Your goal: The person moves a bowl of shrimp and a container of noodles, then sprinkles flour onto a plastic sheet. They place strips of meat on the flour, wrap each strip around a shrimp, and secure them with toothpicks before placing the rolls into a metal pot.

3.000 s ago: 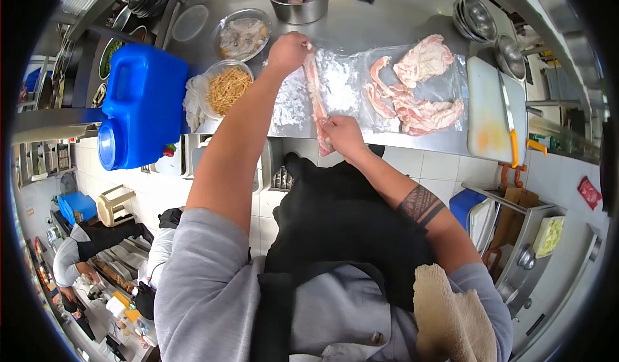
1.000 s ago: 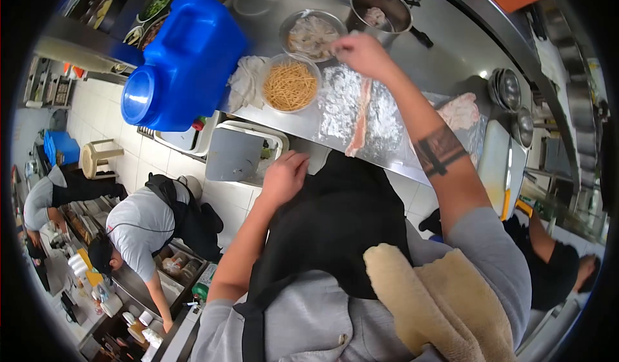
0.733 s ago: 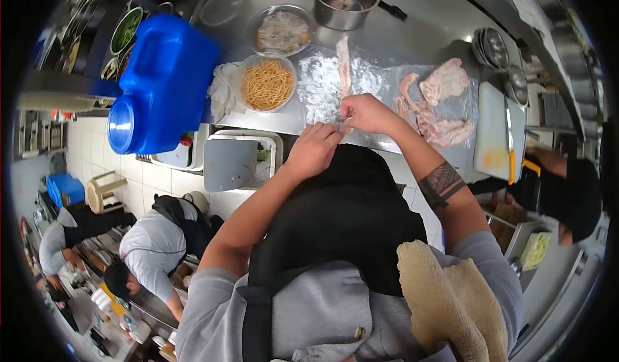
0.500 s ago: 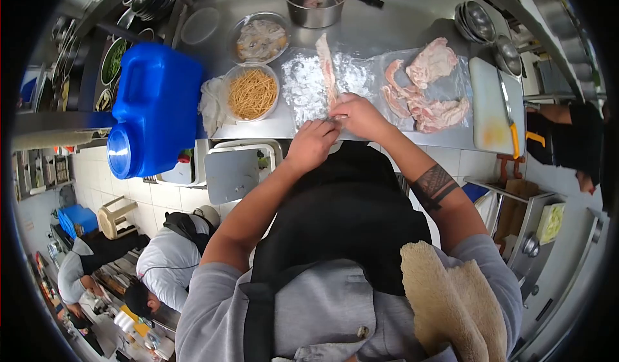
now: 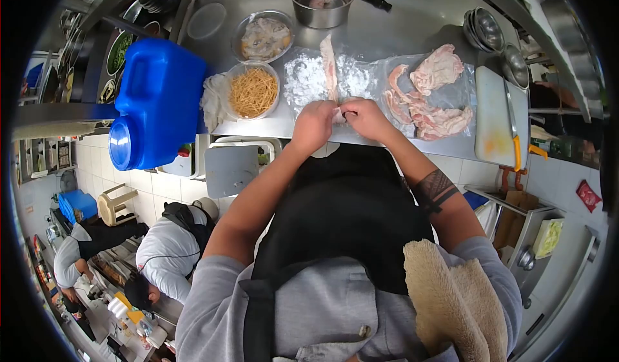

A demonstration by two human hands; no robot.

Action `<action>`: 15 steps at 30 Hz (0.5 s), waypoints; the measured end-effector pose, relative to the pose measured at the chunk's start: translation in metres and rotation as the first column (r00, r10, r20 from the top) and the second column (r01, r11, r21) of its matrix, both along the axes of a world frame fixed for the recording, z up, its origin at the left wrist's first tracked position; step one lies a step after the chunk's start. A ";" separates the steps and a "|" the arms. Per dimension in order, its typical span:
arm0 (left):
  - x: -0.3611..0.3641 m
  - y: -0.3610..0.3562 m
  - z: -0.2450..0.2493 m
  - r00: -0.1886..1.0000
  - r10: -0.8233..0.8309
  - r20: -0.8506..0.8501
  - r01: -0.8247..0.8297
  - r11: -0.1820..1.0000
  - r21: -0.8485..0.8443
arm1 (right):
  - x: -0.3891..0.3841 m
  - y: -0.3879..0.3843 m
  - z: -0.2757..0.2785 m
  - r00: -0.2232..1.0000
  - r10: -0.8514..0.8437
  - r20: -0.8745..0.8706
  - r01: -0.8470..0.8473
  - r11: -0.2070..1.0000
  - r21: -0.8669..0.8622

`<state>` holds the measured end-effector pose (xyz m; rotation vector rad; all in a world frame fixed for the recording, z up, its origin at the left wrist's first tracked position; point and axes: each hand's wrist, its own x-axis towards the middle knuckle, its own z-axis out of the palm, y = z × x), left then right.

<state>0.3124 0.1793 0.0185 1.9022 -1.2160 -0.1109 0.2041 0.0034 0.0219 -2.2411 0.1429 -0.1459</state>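
A long strip of raw, fatty pink meat [image 5: 329, 65] lies lengthwise over white powder [image 5: 304, 79] spread on a plastic sheet. At its near end, by the counter's front edge, both my hands are closed close together. My left hand [image 5: 314, 125] pinches the end from the left, and my right hand [image 5: 366, 118] grips it from the right with curled fingers. A small pale bit of the meat shows between the fingertips; the rest of that end is hidden. To the right, more raw meat pieces [image 5: 437, 70] rest on clear plastic.
Left are a tub of thin tan sticks [image 5: 254, 92], a bowl of pale pieces [image 5: 264, 38] and a blue jug [image 5: 158, 94]. Behind stands a steel pot [image 5: 322, 19]. A cutting board [image 5: 493, 120] with a yellow-handled knife [image 5: 516, 149] lies right. Two co-workers [image 5: 171, 246] bend at lower left.
My left hand has come up beside the right at the strip's near end, and my right hand has shifted right. At the far right, a person in black has largely left view.
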 end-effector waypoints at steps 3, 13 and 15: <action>0.004 -0.008 -0.003 0.995 0.048 -0.084 -0.041 0.996 0.081 | -0.006 0.011 0.021 0.971 -0.103 -0.214 0.152 0.962 0.227; 0.025 -0.007 -0.004 0.999 -0.030 -0.035 0.035 0.990 0.138 | -0.018 0.024 0.008 0.989 -0.004 0.148 0.020 0.994 -0.106; 0.025 0.001 -0.003 0.998 -0.058 -0.024 0.060 0.995 0.080 | -0.019 0.025 0.009 0.985 -0.017 0.170 0.037 0.992 -0.117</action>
